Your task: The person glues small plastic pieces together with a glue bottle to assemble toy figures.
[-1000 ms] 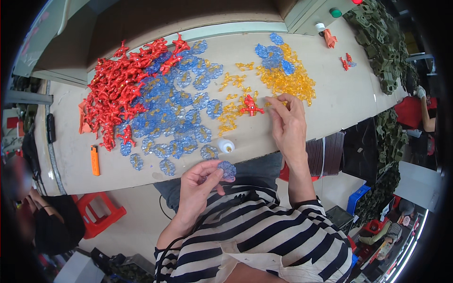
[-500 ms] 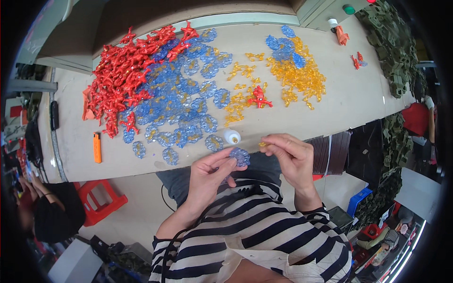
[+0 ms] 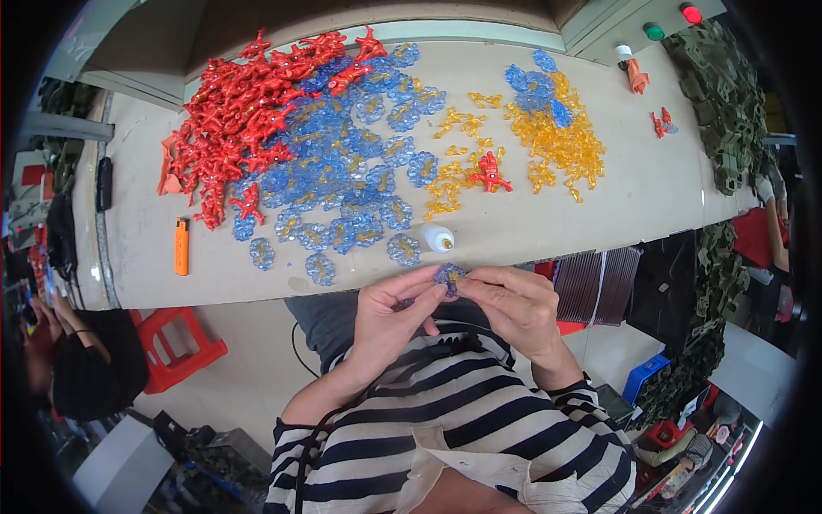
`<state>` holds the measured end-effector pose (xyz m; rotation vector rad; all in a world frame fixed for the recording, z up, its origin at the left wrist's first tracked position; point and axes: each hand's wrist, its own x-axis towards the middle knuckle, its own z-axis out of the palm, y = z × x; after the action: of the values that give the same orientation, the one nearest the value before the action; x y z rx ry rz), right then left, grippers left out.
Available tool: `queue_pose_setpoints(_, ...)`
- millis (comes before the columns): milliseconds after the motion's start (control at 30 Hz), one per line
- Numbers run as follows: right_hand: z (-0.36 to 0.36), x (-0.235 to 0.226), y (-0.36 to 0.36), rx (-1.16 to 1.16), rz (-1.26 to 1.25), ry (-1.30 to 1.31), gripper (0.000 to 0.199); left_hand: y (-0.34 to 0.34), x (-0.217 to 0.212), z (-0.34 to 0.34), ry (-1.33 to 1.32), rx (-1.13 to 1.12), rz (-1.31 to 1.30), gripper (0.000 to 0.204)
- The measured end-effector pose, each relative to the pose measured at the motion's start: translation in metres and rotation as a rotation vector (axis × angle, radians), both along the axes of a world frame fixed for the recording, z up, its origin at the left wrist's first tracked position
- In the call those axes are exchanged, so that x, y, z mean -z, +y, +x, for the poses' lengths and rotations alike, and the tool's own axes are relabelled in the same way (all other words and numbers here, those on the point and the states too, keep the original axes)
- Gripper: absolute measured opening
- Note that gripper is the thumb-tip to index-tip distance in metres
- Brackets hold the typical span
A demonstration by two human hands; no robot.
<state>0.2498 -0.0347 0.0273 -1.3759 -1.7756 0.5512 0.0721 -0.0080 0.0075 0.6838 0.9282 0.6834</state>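
Just off the table's near edge, my left hand (image 3: pixel 390 313) is closed on a translucent blue scalloped disc (image 3: pixel 448 271), pinched between thumb and fingers. My right hand (image 3: pixel 522 313) meets it from the other side, its thumb and forefinger pinched on a small translucent yellow piece at the disc's face. The fingertips mostly cover that piece. Past my hands a small white bottle (image 3: pixel 438 238) lies on the tabletop. Many similar blue discs (image 3: pixel 317 171), several with yellow pieces on them, spread over the left middle. Loose yellow pieces (image 3: pixel 556 146) are heaped to the right.
Red plastic figures (image 3: pixel 227 111) are piled at the far left, and a single red figure (image 3: pixel 490 173) lies among yellow pieces. An orange tool (image 3: pixel 181 247) lies near the left front edge. Below are a red stool (image 3: pixel 180 347) and, at far left, another person (image 3: pixel 98 360).
My right hand has moved left with the yellow piece and brought it against the blue disc. My left hand still holds the disc. The view has shifted slightly.
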Motion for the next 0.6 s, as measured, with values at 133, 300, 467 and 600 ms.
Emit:
queue_pose_setpoints(133,0.0003,0.0010,-0.0001,-0.031,0.054,-0.073,0.027,0.0008,-0.0008,-0.0014,-0.004,0.024,0.003,0.027)
queue_pose_setpoints(300,0.0004,0.0009,0.0017,-0.074,0.077,-0.084,0.024,0.0030,-0.0012,-0.0022,0.009,0.049,0.007,0.023)
queue_pose_setpoints(467,0.0025,-0.0016,0.0055,-0.101,0.003,0.022,0.023,0.0048,0.0000,-0.0014,-0.037,0.048,-0.061,0.021)
queue_pose_setpoints(600,0.0001,-0.0057,0.0031,-0.046,-0.061,0.055,0.023,0.0028,0.0012,-0.0030,0.006,0.048,-0.056,0.019)
